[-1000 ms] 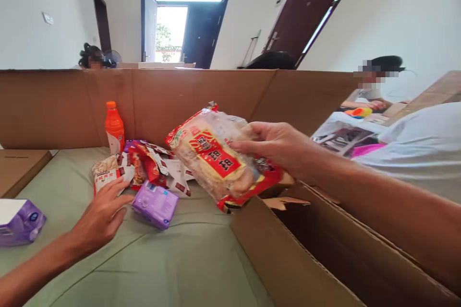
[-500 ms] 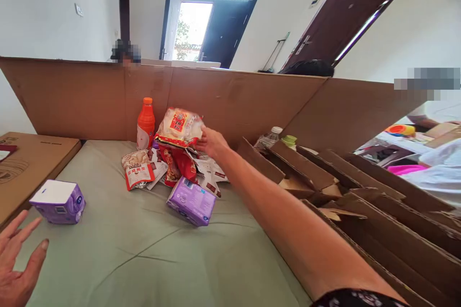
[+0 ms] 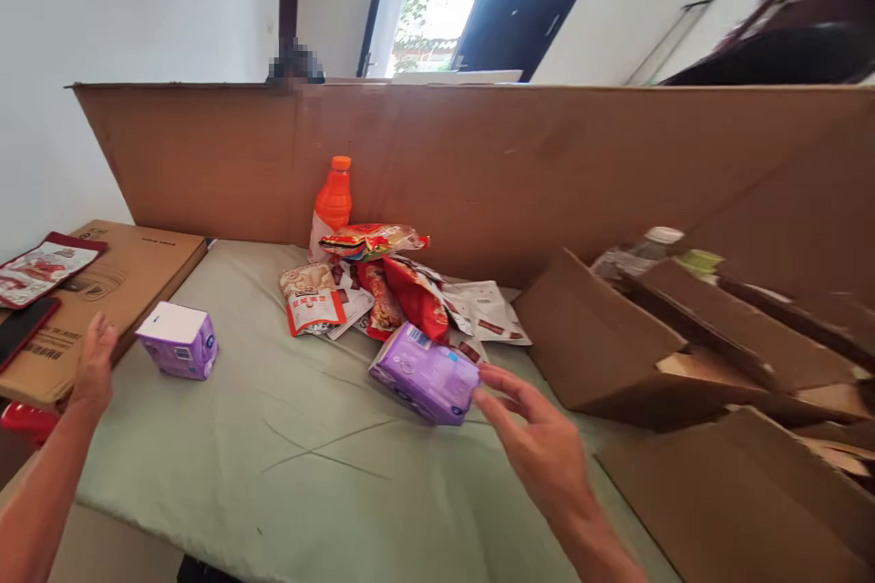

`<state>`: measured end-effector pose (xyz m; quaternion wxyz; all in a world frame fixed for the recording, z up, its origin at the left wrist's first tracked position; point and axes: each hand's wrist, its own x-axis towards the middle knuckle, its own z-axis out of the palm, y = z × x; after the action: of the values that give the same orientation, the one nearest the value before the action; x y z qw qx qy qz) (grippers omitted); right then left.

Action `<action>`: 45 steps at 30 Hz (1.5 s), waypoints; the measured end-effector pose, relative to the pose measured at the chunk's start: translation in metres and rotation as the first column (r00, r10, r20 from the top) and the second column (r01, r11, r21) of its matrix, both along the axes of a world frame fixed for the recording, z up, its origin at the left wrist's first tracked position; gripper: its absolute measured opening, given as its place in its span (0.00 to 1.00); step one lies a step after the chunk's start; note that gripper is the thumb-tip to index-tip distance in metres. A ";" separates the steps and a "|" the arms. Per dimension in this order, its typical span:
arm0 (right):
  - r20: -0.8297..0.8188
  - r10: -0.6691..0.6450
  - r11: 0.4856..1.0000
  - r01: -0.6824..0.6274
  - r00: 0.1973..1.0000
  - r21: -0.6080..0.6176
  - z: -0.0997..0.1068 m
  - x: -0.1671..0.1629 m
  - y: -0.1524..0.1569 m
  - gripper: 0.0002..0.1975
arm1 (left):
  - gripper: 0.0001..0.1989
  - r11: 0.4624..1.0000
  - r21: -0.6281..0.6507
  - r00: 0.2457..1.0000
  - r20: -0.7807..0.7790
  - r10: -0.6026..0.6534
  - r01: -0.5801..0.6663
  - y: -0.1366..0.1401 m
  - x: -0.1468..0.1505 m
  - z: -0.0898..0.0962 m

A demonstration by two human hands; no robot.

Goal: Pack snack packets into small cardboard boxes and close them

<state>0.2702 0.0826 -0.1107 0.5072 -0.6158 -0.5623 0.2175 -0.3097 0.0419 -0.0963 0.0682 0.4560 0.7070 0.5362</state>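
My right hand (image 3: pixel 540 437) reaches to the right end of a purple packet (image 3: pixel 430 373). Its thumb and fingers are apart, the fingertips at the packet's edge; whether they touch is unclear. My left hand (image 3: pixel 97 360) is beside the edge of a flat cardboard box (image 3: pixel 147 264), fingers stretched up and holding nothing visible. A second purple packet (image 3: pixel 179 342) with a white top stands just right of it. Behind the first packet lie a red snack bag (image 3: pixel 416 296), a white-and-red pouch (image 3: pixel 313 299), white packets (image 3: pixel 488 310) and a red-and-clear bag (image 3: pixel 375 240) by an orange bottle (image 3: pixel 333 205).
A tall cardboard panel (image 3: pixel 478 164) closes off the back of the green-covered table (image 3: pixel 328 501). Open cardboard compartments (image 3: pixel 594 337) stand at the right, with a clear bottle (image 3: pixel 653 248) behind. A phone (image 3: pixel 24 328) and a red-edged pouch (image 3: pixel 47 269) lie on the flat box.
My right hand has let go of the red-and-clear bag, which now lies by the orange bottle, and come down to the purple packet. My left hand has moved to the flat box's edge. The view has shifted.
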 end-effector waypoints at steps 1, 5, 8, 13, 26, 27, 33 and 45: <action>0.085 -0.009 0.998 0.004 0.996 0.064 -0.015 0.000 -0.005 0.25 | 0.25 1.000 0.011 0.999 0.040 0.005 -0.005 0.004 0.001 0.000; 0.320 -0.019 0.982 -0.042 0.947 0.183 -0.059 -0.013 -0.009 0.38 | 0.27 0.998 0.049 0.978 0.201 -0.058 0.049 0.012 0.029 0.001; 0.328 -0.016 0.994 -0.022 0.944 0.111 -0.072 -0.022 0.001 0.36 | 0.35 0.989 0.012 0.959 0.240 -0.147 0.149 0.010 0.065 -0.001; 0.285 0.003 0.993 -0.037 0.958 0.114 -0.073 -0.018 0.010 0.28 | 0.41 0.909 -0.160 0.894 0.308 -0.325 0.385 -0.005 0.124 -0.015; 0.284 0.393 0.918 -0.388 0.874 -0.077 -0.029 0.017 0.047 0.61 | 0.55 0.606 -0.230 0.641 0.407 -0.651 0.762 0.051 0.228 -0.004; 0.277 0.392 0.919 -0.387 0.877 -0.074 -0.030 0.015 0.043 0.60 | 0.53 0.606 -0.230 0.640 0.414 -0.647 0.762 0.050 0.233 -0.007; 0.104 0.410 0.911 -0.402 0.906 -0.088 -0.037 0.015 -0.019 0.48 | 0.47 0.747 -0.183 0.741 0.410 -0.532 0.639 0.019 0.236 -0.014; -0.086 -0.097 0.989 0.105 0.992 0.100 0.053 0.023 0.086 0.44 | 0.48 0.876 0.120 0.850 0.211 -0.482 0.467 0.147 0.281 0.038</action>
<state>0.2936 0.1690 -0.0577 0.5713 -0.6069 -0.5200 0.1867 -0.0290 0.1894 -0.0581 0.2666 0.5518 0.5420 0.5750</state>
